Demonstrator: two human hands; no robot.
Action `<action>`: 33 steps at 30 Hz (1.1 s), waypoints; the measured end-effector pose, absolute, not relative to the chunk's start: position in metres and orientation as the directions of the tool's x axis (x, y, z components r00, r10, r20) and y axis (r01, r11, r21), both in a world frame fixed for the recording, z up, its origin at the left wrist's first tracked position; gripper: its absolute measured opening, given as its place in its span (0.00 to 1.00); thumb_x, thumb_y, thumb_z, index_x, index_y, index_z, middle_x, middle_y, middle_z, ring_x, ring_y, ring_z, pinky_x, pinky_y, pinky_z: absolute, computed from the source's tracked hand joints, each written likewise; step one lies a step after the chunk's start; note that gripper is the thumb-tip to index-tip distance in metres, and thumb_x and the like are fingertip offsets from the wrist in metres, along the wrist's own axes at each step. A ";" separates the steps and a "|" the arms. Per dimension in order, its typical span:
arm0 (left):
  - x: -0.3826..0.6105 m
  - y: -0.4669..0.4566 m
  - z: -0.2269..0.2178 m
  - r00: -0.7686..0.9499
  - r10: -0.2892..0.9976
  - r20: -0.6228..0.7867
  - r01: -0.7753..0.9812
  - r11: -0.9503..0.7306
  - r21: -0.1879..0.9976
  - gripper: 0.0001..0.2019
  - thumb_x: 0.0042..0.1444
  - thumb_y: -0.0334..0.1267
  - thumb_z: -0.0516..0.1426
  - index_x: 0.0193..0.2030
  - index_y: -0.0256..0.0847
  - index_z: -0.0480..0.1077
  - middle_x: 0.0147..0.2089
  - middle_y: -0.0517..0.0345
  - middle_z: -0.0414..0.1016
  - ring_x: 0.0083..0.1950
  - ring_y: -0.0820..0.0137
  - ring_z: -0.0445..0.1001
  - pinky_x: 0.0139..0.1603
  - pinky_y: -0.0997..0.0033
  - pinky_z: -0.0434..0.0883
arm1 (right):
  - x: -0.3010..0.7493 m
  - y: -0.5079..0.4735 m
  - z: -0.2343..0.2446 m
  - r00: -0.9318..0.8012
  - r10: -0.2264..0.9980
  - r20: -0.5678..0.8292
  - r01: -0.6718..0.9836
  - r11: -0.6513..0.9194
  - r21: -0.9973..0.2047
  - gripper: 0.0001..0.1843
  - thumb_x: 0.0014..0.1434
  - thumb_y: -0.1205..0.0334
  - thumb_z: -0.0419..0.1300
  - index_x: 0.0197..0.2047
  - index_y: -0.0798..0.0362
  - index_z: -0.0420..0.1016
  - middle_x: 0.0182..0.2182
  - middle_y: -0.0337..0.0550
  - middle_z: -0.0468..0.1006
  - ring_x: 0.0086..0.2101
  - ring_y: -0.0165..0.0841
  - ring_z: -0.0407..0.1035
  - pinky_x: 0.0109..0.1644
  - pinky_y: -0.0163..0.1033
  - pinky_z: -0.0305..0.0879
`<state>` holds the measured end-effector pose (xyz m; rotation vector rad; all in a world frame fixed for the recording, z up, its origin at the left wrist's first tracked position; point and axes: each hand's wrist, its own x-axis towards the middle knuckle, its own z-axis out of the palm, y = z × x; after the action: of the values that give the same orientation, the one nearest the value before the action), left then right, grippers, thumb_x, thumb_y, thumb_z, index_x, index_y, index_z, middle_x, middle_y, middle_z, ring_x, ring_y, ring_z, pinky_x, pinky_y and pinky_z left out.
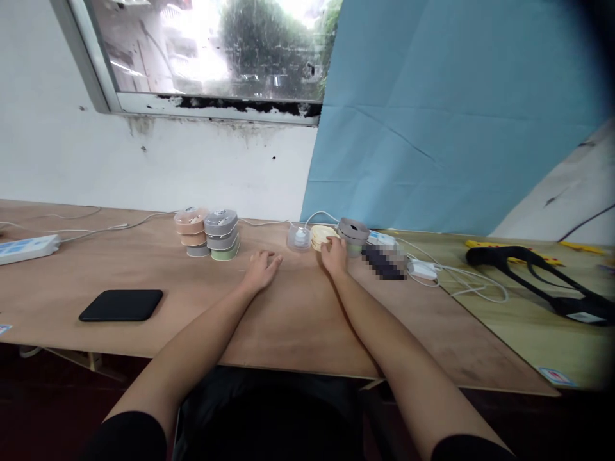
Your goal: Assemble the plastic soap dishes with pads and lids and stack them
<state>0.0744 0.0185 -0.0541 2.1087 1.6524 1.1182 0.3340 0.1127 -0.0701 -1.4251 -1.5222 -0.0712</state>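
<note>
My left hand [262, 270] rests on the wooden table, fingers apart and holding nothing. Farther right, my right hand [335, 256] has its fingers at the near right edge of a stack of cream-coloured round pieces [319, 234], closed on it. A clear round container [298, 238] with something white inside stands just left of that stack. On its other side is a stack of grey round lids [353, 228] with a greenish piece below, close behind my right hand. Left of my left hand stand two stacks of round boxes: peach over grey [191, 224] and grey over green [221, 234].
A black flat case [121, 305] lies at the table's front left. A power strip [29, 248] is at the far left. To the right are a pixelated dark object [383, 262], a white adapter [423, 269] with cables, and a black strap-like frame [533, 285].
</note>
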 end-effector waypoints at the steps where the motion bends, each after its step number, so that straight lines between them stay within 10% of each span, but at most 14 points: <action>1: 0.075 0.019 -0.054 0.068 0.907 0.415 0.724 -0.331 0.605 0.25 0.62 0.55 0.46 0.50 0.36 0.70 0.52 0.43 0.71 0.56 0.55 0.66 0.58 0.54 0.61 | 0.334 0.113 -0.070 0.199 0.714 0.672 0.775 0.305 -0.553 0.18 0.55 0.60 0.52 0.46 0.57 0.72 0.42 0.53 0.67 0.44 0.43 0.63 0.54 0.50 0.59; 13: 0.046 0.024 -0.024 0.065 0.613 0.787 0.755 -0.546 0.363 0.16 0.60 0.45 0.53 0.51 0.39 0.68 0.53 0.47 0.70 0.56 0.60 0.66 0.60 0.58 0.62 | 0.332 0.109 -0.067 0.153 0.673 0.724 0.772 0.376 -0.513 0.19 0.55 0.60 0.52 0.48 0.57 0.68 0.40 0.51 0.71 0.43 0.42 0.64 0.52 0.49 0.61; 23: -0.016 0.032 -0.015 -0.348 0.563 0.749 0.894 -0.043 0.447 0.37 0.53 0.50 0.58 0.67 0.40 0.53 0.70 0.38 0.44 0.70 0.45 0.44 0.65 0.42 0.46 | 0.329 0.107 -0.065 0.121 0.679 0.724 0.749 0.416 -0.516 0.16 0.54 0.60 0.53 0.45 0.56 0.71 0.40 0.51 0.71 0.40 0.40 0.66 0.50 0.47 0.63; 33: -0.022 0.037 -0.023 -0.353 0.540 0.764 0.895 -0.043 0.445 0.31 0.52 0.47 0.59 0.62 0.42 0.59 0.67 0.38 0.51 0.67 0.45 0.50 0.63 0.40 0.49 | 0.329 0.105 -0.064 0.113 0.693 0.712 0.754 0.407 -0.515 0.15 0.54 0.60 0.53 0.43 0.56 0.72 0.40 0.52 0.72 0.40 0.40 0.67 0.48 0.47 0.64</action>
<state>-0.0215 0.0369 -0.0226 1.9220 2.3822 1.7211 0.3291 0.1051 -0.0640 -1.3088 -1.6020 -0.0721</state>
